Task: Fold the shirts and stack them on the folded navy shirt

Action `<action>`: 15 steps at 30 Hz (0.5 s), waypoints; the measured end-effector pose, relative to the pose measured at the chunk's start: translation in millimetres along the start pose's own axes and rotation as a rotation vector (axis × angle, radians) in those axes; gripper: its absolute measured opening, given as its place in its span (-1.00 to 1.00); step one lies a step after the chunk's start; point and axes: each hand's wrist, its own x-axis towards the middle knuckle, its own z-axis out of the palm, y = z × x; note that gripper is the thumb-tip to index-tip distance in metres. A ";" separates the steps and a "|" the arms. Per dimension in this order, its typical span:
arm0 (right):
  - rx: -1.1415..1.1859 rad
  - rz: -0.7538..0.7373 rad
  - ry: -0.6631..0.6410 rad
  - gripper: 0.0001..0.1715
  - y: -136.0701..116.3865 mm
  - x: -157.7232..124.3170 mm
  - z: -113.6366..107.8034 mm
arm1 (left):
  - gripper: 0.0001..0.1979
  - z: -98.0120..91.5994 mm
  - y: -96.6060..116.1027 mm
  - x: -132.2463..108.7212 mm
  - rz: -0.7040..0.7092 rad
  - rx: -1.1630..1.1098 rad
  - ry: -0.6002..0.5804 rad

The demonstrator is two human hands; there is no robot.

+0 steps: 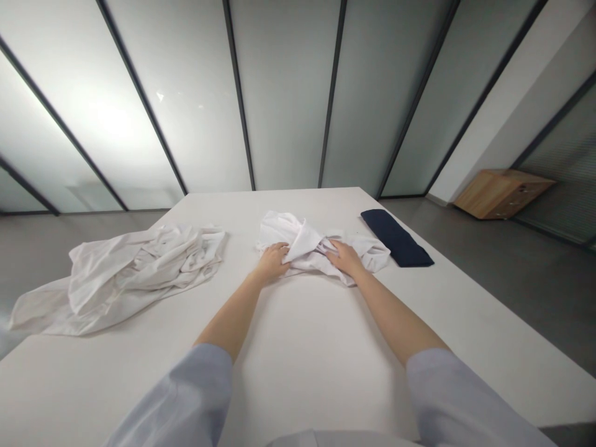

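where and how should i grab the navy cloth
Probably by its near end, with the right hand coming from the near side. The navy cloth lies flat as a neat strip, its near end facing bare table, while the rumpled white cloth crowds its left edge.

We could move easily over the bare table (316,372) on our side of the middle white cloth (300,239), or behind it. We also have a gap between that cloth and the big white pile (139,273) on our left. On our right, the dark blue cloth (395,239) sits close and blocks the way.
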 end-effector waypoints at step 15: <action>0.321 0.605 0.391 -0.59 22.8 9.1 4.8 | -0.50 -9.1 -32.1 -1.2 -0.492 -1.033 0.213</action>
